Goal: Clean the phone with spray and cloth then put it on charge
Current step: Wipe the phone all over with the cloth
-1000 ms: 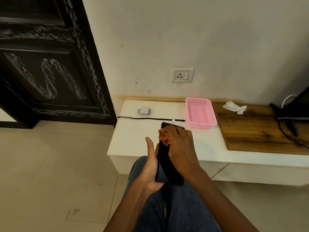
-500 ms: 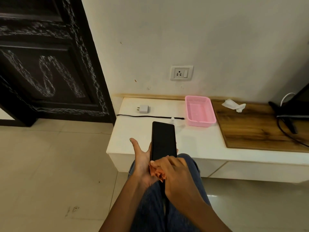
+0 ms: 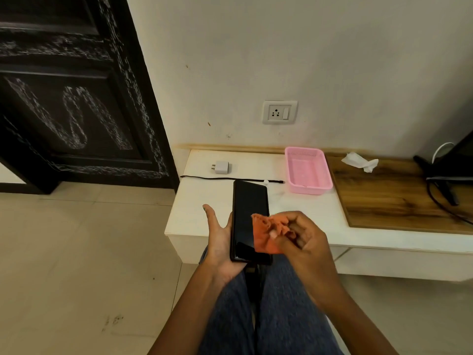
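Observation:
A black phone [image 3: 249,213] lies screen up in my left hand [image 3: 218,242], which cradles it from below above my knees, thumb stretched out to the left. My right hand [image 3: 304,239] pinches a crumpled orange cloth [image 3: 268,233] that overlaps the phone's lower right edge. On the white shelf [image 3: 202,201] behind lie a white charger plug [image 3: 222,167] and a black cable [image 3: 207,178] stretched out straight. A wall socket [image 3: 279,112] sits above the shelf. No spray bottle is in view.
An empty pink basket [image 3: 308,170] stands on the shelf right of the cable. A crumpled white tissue [image 3: 359,161] lies on the wooden board [image 3: 399,198]. A dark stand with cables [image 3: 445,180] is at the far right. A black door [image 3: 71,98] fills the left.
My right hand wiped the cloth down the phone from top to bottom, then moved off to the phone's right edge, and the cloth now shows.

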`<state>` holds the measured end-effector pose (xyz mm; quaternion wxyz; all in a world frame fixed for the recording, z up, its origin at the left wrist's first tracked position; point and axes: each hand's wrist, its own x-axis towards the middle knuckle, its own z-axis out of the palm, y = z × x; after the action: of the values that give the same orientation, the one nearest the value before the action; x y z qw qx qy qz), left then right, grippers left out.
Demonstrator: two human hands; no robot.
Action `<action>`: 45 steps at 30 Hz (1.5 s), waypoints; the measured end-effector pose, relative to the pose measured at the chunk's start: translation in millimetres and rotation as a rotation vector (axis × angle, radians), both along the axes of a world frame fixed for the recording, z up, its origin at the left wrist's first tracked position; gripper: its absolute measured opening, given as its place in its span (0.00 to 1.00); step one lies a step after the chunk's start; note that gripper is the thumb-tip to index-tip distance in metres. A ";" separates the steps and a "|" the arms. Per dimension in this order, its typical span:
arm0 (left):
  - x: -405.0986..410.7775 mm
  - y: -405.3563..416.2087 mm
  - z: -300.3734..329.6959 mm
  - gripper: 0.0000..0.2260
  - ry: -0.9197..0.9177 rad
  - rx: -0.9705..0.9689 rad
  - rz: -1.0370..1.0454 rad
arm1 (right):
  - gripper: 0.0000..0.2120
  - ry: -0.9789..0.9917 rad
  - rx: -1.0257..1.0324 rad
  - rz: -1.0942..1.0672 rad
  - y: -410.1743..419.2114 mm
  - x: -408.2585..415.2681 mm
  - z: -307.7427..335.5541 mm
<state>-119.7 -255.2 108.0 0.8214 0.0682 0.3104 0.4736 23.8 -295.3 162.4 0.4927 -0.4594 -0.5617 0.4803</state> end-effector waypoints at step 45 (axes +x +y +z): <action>3.3 -8.7 -13.1 0.42 -0.110 -0.022 0.008 | 0.18 -0.466 0.380 -0.234 15.3 11.2 3.5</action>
<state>-116.4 -263.8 94.9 0.8359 0.0318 0.2703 0.4767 35.0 -280.0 166.0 0.4798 -0.5181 -0.6824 0.1889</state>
